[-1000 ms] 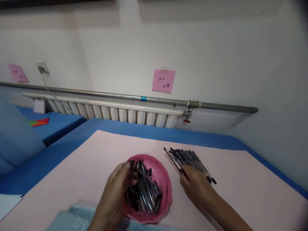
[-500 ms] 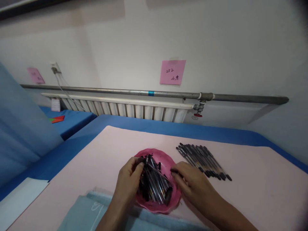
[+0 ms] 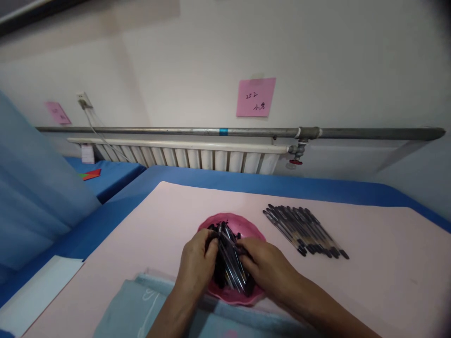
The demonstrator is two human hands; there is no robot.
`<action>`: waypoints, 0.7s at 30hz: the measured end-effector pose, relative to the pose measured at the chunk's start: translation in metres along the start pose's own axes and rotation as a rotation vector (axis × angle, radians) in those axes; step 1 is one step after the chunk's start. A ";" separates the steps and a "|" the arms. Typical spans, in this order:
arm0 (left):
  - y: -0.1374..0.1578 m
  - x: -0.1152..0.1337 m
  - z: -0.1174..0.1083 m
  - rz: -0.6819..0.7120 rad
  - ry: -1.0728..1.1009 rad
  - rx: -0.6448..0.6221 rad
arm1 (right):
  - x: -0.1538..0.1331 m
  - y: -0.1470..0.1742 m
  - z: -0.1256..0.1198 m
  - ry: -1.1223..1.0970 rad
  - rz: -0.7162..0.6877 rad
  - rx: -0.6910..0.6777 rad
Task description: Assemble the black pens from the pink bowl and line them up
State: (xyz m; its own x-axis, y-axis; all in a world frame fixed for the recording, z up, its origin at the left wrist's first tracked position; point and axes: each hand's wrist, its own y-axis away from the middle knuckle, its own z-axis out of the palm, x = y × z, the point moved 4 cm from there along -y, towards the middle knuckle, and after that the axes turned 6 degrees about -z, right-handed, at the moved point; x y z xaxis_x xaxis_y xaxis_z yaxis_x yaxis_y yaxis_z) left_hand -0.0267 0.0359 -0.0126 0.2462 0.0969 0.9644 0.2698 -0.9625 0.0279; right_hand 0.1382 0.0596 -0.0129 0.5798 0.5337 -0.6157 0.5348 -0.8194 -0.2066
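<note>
Over a pink scalloped bowl (image 3: 252,228), my left hand (image 3: 199,256) pinches the dark end of a clear-barrelled pen (image 3: 228,240). The pen slants down to the right, toward my right hand (image 3: 268,264). My right hand is closed on a small dark piece that looks like a pen cap (image 3: 241,249), at the pen's other end. Whether cap and pen touch is hidden by the fingers. Beneath both hands, clear pen barrels (image 3: 233,268) and black caps fill the bowl.
Several capped pens (image 3: 303,229) lie side by side right of the bowl on a pink sheet (image 3: 380,272). A blue-grey cloth (image 3: 134,305) lies in front. White paper (image 3: 42,291) is at left. Behind the table's blue edge (image 3: 229,180) are a radiator (image 3: 207,159) and pipe (image 3: 253,132).
My right hand has moved left, closer to my left hand, shortening the visible stretch of pen between them. The view has shifted slightly.
</note>
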 end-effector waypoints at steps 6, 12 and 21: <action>0.001 -0.002 0.006 -0.158 0.135 -0.133 | -0.003 -0.001 -0.003 -0.353 0.029 -0.004; 0.006 -0.002 0.016 -0.227 0.319 -0.226 | -0.011 0.001 -0.001 -0.528 0.036 -0.114; -0.005 0.002 -0.013 -0.286 0.720 0.081 | 0.007 -0.004 -0.018 -0.193 0.007 0.111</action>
State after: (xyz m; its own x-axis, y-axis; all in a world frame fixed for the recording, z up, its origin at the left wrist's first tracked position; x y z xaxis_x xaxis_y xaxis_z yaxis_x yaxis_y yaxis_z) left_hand -0.0397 0.0381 -0.0074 -0.5005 0.1236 0.8569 0.3060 -0.9006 0.3087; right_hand 0.1514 0.0704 -0.0025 0.4495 0.4868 -0.7490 0.4544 -0.8465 -0.2775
